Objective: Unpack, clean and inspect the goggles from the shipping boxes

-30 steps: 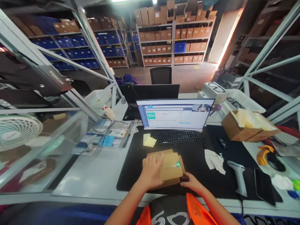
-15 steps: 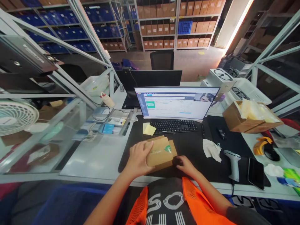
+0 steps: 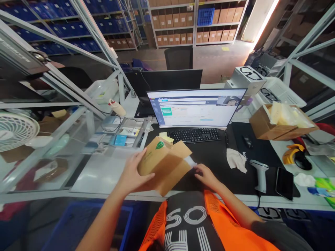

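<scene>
My left hand point(image 3: 133, 174) grips a small brown cardboard box point(image 3: 157, 162) by its left side, with the thumb across the near face. The box is tilted over the dark desk mat, its flaps spread open toward the right, and a green mark shows at its top. At the open end, a whitish item point(image 3: 190, 161) sticks out; its kind is unclear. My right hand point(image 3: 206, 176) pinches the outer edge of that whitish item with its fingertips.
Beyond the box stand a keyboard point(image 3: 195, 135) and a lit monitor point(image 3: 196, 108). To the right lie a crumpled tissue point(image 3: 236, 160), a barcode scanner point(image 3: 260, 176), a phone point(image 3: 284, 183) and a mouse point(image 3: 246, 141). A blue bin point(image 3: 128, 223) sits below the desk edge.
My left hand has moved left and tipped the box, so its open end now faces right. The whitish item has come into sight at my right fingertips.
</scene>
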A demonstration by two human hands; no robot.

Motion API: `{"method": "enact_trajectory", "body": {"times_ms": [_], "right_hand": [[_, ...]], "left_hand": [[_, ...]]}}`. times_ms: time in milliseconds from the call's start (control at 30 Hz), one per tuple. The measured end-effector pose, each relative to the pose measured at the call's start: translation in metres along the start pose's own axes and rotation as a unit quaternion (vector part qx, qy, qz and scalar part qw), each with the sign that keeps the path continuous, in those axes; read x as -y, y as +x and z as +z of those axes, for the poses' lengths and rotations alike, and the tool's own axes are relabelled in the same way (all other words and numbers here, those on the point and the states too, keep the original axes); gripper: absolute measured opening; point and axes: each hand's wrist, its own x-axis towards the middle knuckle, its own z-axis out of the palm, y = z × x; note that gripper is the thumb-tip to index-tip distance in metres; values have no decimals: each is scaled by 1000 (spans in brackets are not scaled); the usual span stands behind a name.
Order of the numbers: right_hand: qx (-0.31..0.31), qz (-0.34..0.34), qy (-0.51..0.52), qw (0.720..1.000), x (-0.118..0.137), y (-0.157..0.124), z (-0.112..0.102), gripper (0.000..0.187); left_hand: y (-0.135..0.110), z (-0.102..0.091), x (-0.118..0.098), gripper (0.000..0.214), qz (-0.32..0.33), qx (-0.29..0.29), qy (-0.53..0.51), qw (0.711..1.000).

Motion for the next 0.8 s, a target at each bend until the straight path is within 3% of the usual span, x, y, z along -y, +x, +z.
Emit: {"method": "enact_trajectory", "body": {"times_ms": [133, 233, 300, 367, 533, 667, 800], "right_hand": [[17, -41, 59, 997, 22, 17, 13, 39], [16, -74, 111, 991, 43, 31, 27, 44], [16, -92, 143, 985, 59, 40, 36, 52], [18, -104, 167, 980, 74, 48, 43, 58], [29, -142, 213, 966, 106, 54, 52, 61], [9, -184, 155, 971, 120, 51, 58, 67], [47, -185, 150, 970, 119, 51, 61, 71]], "left_hand": [[-4, -8, -11, 99, 0, -13, -4, 1000], [-7, -5, -9, 98, -50, -18, -149, 987], [-10, 6, 0, 97, -105, -14, -310, 945], [-14, 23, 8, 97, -163, -23, -446, 880], [-37, 65, 20, 99, -266, -110, -612, 736], [-53, 81, 27, 92, -311, -149, -639, 688], [-56, 83, 34, 85, -332, -167, -635, 677]]}}
